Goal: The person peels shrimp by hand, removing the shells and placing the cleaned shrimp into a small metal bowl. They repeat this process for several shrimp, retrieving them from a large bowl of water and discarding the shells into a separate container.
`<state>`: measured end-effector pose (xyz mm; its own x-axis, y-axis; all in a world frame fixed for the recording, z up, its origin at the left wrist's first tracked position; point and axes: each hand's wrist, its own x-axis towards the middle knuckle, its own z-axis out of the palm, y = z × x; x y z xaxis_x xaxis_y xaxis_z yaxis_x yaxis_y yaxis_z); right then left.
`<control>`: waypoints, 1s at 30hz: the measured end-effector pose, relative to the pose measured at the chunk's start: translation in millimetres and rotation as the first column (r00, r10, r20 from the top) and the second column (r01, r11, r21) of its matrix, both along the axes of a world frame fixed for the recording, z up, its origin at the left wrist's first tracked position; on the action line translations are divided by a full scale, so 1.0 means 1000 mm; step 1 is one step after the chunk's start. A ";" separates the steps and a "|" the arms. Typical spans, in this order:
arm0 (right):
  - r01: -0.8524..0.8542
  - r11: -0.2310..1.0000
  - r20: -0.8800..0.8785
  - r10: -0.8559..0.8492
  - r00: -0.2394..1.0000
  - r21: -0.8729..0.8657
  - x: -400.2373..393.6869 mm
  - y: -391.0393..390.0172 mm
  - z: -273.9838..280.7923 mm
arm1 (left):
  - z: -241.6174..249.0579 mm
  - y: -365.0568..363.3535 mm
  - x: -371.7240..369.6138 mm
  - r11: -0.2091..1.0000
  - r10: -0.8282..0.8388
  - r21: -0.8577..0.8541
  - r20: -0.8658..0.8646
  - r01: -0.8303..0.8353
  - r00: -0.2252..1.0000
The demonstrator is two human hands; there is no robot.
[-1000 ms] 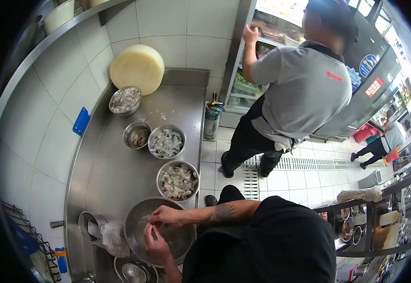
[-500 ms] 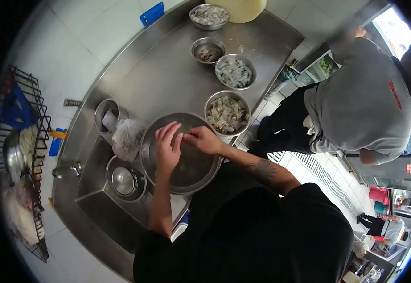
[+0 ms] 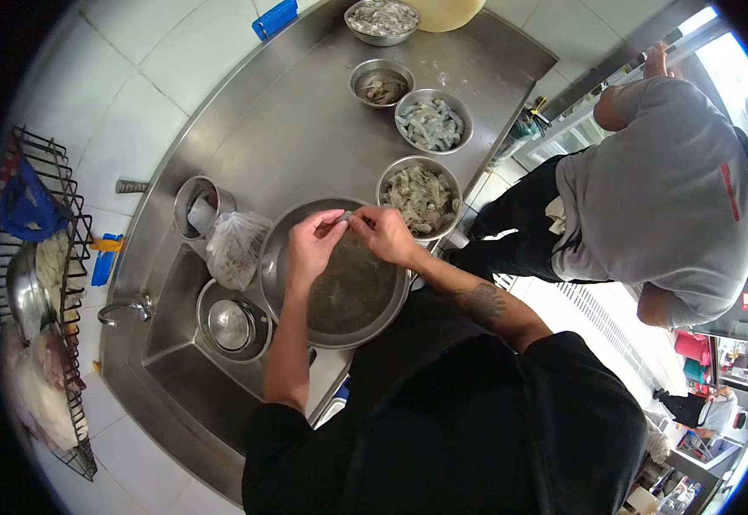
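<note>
My left hand [image 3: 314, 245] and my right hand [image 3: 386, 236] meet over a wide metal bowl [image 3: 383, 314] of cloudy water. Pinched between the fingertips of both is a small greyish shrimp [image 3: 345, 216], mostly covered by the fingers. Just beyond my right hand, a metal bowl holds shrimp that look unpeeled [image 3: 421, 199]. Farther back, another bowl contains pale, peeled-looking shrimp [image 3: 431, 125]. Brownish pieces lie in a smaller bowl [image 3: 359, 71] behind that.
A tied plastic bag [image 3: 235, 249] and a metal pot [image 3: 183, 225] stand left of the wide bowl. Nested pots [image 3: 205, 343] sit in the sink [image 3: 190, 386] below the faucet [image 3: 125, 310]. A co-worker in a grey shirt [image 3: 653, 197] stands at the right.
My left fingers, spread before, have closed into a pinch beside my right fingers, and the shrimp now shows between them. The co-worker's arm reaches toward the upper right. The whole view has shifted slightly.
</note>
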<state>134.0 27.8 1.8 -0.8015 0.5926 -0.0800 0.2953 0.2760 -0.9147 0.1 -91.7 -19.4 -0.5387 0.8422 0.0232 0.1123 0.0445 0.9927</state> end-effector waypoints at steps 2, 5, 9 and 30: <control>0.048 0.996 -0.062 -0.043 0.997 0.079 0.001 0.008 -0.004 | -0.001 0.009 0.011 0.990 0.140 0.051 -0.217 -0.132 0.966; 0.073 0.980 -0.095 -0.056 0.994 0.184 0.004 0.023 -0.004 | 0.012 0.023 0.020 0.974 0.225 0.103 -0.440 -0.200 0.869; 0.039 0.986 -0.079 -0.026 0.997 0.164 0.013 0.043 0.023 | 0.019 0.043 0.030 0.962 0.271 0.182 -0.504 -0.206 0.820; -0.407 0.790 0.036 0.441 0.897 0.458 0.032 0.080 0.019 | 0.026 0.050 0.002 0.968 -0.242 -0.020 0.184 0.249 0.953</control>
<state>166.3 107.6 20.9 -0.9740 0.1486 0.1712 -0.0062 0.7377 -0.6751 2.3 -42.0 6.7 -0.3074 0.9471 -0.0928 -0.0537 0.0801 0.9953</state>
